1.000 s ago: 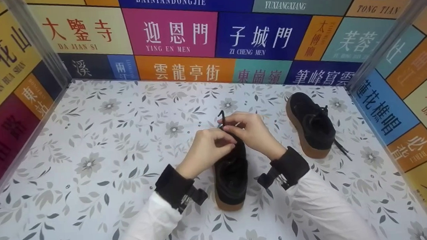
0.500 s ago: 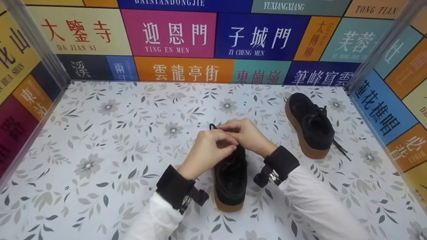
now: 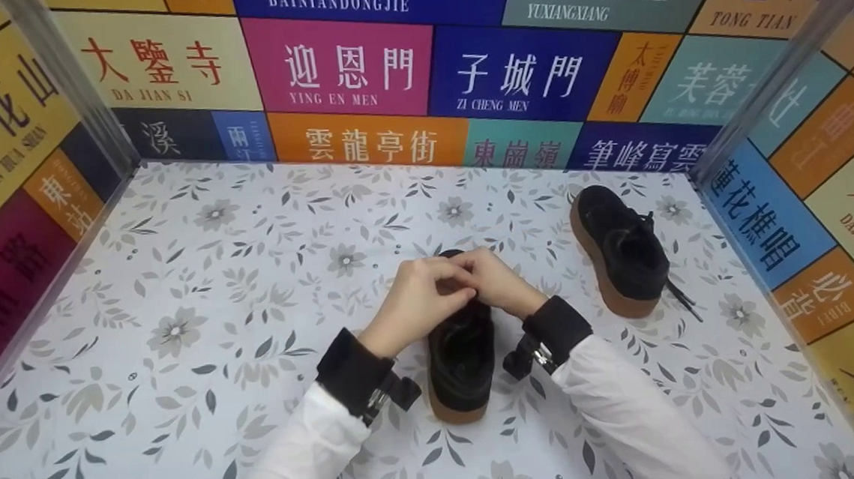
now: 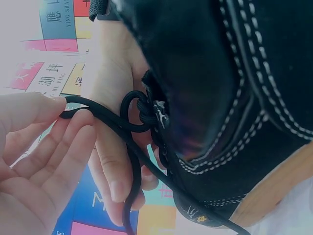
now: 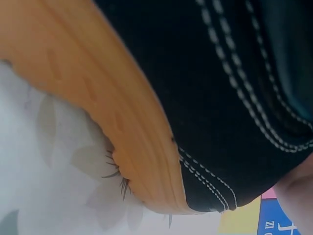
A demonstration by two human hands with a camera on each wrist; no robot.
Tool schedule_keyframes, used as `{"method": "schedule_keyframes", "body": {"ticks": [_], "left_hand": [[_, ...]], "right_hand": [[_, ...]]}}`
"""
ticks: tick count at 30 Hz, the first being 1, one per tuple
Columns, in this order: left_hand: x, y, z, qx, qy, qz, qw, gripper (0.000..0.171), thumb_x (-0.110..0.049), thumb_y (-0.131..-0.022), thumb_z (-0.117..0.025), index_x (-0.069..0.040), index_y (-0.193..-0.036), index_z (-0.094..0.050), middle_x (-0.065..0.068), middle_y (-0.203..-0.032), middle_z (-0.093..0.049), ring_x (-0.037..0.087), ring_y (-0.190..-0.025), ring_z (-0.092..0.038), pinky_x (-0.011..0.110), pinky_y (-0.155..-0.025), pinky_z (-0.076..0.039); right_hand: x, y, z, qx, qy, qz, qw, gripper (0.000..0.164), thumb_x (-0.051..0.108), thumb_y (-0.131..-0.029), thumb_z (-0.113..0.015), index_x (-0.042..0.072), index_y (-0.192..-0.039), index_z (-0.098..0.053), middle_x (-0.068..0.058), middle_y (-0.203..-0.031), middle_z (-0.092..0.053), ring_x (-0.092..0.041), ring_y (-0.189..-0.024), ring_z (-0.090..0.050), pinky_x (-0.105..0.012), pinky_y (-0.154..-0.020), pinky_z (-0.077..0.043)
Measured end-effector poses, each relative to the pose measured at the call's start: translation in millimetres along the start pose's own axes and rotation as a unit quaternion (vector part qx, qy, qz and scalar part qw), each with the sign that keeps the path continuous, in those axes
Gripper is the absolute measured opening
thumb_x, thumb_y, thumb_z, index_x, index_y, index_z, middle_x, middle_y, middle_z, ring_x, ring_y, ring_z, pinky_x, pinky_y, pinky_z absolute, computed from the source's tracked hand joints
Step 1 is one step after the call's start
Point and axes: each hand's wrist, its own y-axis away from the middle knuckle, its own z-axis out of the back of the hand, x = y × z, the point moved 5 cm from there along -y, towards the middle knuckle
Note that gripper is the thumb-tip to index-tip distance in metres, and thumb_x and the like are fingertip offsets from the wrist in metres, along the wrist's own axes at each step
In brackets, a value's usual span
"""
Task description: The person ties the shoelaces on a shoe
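A black shoe (image 3: 460, 372) with a tan sole stands in front of me, toe pointing away. Both hands meet over its laced front. In the left wrist view my left hand (image 4: 44, 142) pinches a doubled black shoelace (image 4: 112, 119) between thumb and fingertips. A small loop of lace stands at a knot (image 4: 146, 112) by the shoe's tongue. Behind it is my right hand (image 4: 115, 117), a lace strand running between its thumb and fingers. In the head view my right hand (image 3: 497, 280) touches the left hand (image 3: 420, 300). The right wrist view shows mostly the shoe's side (image 5: 195, 107).
A second black shoe (image 3: 619, 252) with a tan sole stands at the right, its lace end (image 3: 683, 300) trailing on the floral-patterned surface (image 3: 183, 407). Colourful panels (image 3: 355, 64) with lettering wall in the back and sides.
My right hand has moved down and toward me, closing in on the left hand. The lace end that stuck up above the fingers no longer shows in the head view. The left hand barely moved.
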Motion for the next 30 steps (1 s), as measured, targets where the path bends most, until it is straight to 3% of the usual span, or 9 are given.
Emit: {"method": "schedule_keyframes", "body": {"ticks": [9,17,21,27,30], "left_hand": [[0.5,0.7,1.6,0.0,0.005,0.0,1.0,0.007,-0.005,-0.08,-0.071,-0.005,-0.086,-0.075,0.006,-0.088,-0.071,0.016,-0.081,-0.066,0.023,-0.074,-0.053],[2.0,0.8,3.2,-0.007,0.0,-0.008,0.9999,0.007,-0.007,-0.08,-0.071,-0.008,-0.086,-0.075,0.002,-0.086,-0.071,0.013,-0.08,-0.065,0.021,-0.073,-0.052],[3.3,0.4,3.1,-0.002,0.012,-0.001,0.9999,0.006,-0.006,-0.081,-0.07,-0.009,-0.084,-0.075,0.0,-0.086,-0.071,0.01,-0.081,-0.065,0.021,-0.074,-0.052],[3.9,-0.7,3.4,0.009,0.016,0.01,0.9998,0.008,-0.006,-0.082,-0.069,-0.008,-0.087,-0.075,0.0,-0.086,-0.071,0.009,-0.079,-0.065,0.025,-0.073,-0.054],[4.0,-1.7,3.6,0.012,0.013,0.01,0.9998,0.008,-0.007,-0.082,-0.069,-0.009,-0.087,-0.075,0.001,-0.086,-0.072,0.01,-0.078,-0.065,0.026,-0.073,-0.054]], "right_hand": [[0,2,2,-0.004,0.007,-0.022,1.0,0.013,-0.001,-0.082,-0.063,-0.008,-0.09,-0.07,-0.02,-0.085,-0.069,-0.009,-0.073,-0.056,-0.016,-0.071,-0.046],[3,18,19,-0.017,0.01,-0.057,0.998,0.018,0.007,-0.088,-0.062,-0.005,-0.099,-0.07,-0.018,-0.099,-0.07,-0.014,-0.085,-0.06,-0.019,-0.073,-0.046],[5,30,29,-0.016,0.016,-0.082,0.996,0.018,0.006,-0.091,-0.058,-0.004,-0.098,-0.071,-0.018,-0.093,-0.07,-0.02,-0.082,-0.061,-0.021,-0.071,-0.046],[-23,40,24,0.006,0.032,-0.113,0.993,0.021,0.015,-0.093,-0.057,0.001,-0.087,-0.071,-0.012,-0.079,-0.068,-0.014,-0.069,-0.056,-0.023,-0.064,-0.044],[-26,42,21,0.011,0.04,-0.117,0.992,0.021,0.013,-0.092,-0.055,0.001,-0.084,-0.07,-0.009,-0.079,-0.067,-0.011,-0.068,-0.054,-0.023,-0.063,-0.044]]}}
